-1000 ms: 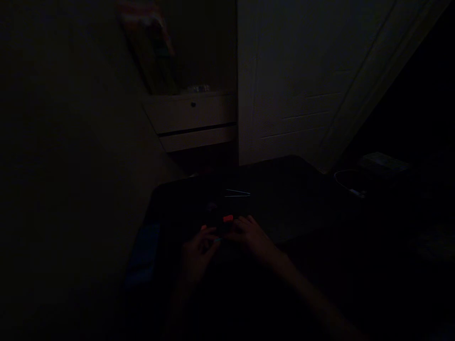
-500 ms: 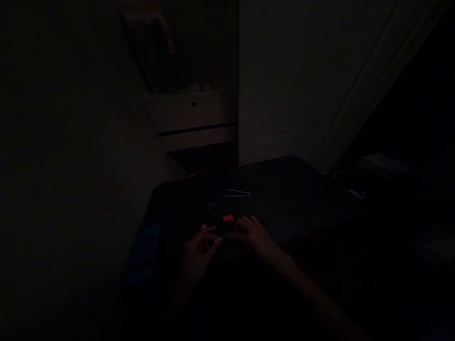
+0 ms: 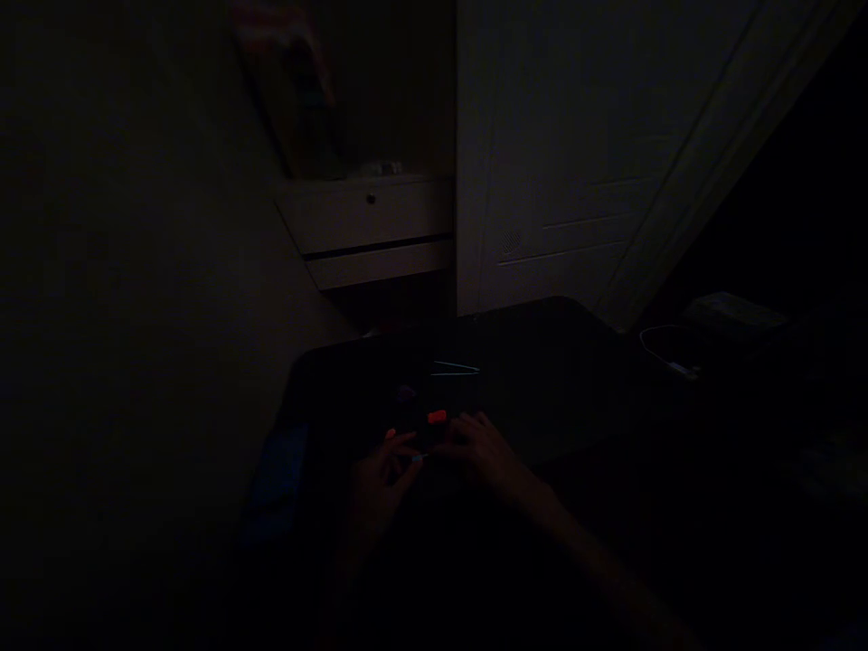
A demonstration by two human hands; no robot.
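In very dim light, my left hand [image 3: 380,479] pinches a small pale-blue piece [image 3: 417,458] between thumb and fingertips. My right hand [image 3: 478,448] is close on its right, fingers bent together at the piece's right end; whether they grip anything is too dark to tell. Just beyond the hands lies a small red-orange block [image 3: 437,417]. A smaller orange bit [image 3: 390,434] shows at my left fingertips, and a purple lump [image 3: 405,393] rests farther back. Behind these, a thin V-shaped pair of tweezers [image 3: 456,369] lies on the dark tabletop [image 3: 542,362].
A bluish flat rectangular thing [image 3: 277,479] is at the table's left edge. Beyond the table stand a drawer unit [image 3: 366,221] and a pale panelled door [image 3: 542,181]. To the right lie a white cable [image 3: 651,348] and a dim box-like object [image 3: 736,310].
Both hands keep nearly the same place. The pale-blue piece at the left fingertips is turned slightly. The things on the table have not moved.
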